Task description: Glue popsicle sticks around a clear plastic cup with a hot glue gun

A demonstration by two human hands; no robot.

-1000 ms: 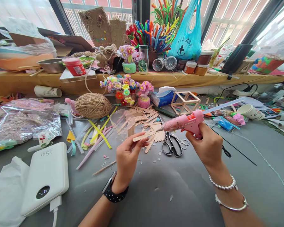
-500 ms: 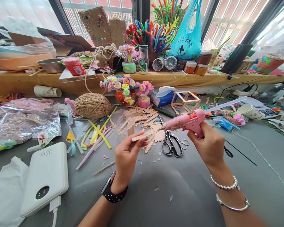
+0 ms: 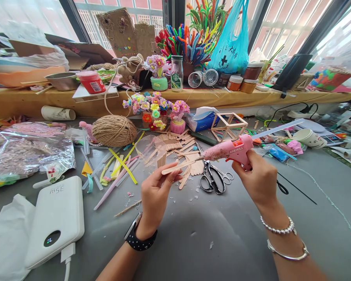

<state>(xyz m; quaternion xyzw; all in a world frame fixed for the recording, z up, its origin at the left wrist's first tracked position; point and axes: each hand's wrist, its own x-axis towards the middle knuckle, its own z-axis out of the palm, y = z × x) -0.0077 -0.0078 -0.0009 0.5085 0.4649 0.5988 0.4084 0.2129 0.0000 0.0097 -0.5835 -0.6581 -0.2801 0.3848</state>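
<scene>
Gun (image 3: pixel 228 150) and right hand (image 3: pixel 257 177) edge right, left hand (image 3: pixel 154 193) slightly left

The nozzle now sits near the right end of the stick (image 3: pixel 175 168), so gluing seems centred there; contact is unclear. The left thumb and fingers pinch the stick above the table (image 3: pixel 187 242); the right hand wraps the gun's handle. Scissors (image 3: pixel 212 176) lie just right, loose sticks (image 3: pixel 197 168) beyond, a frame (image 3: pixel 229 125) far right.
</scene>
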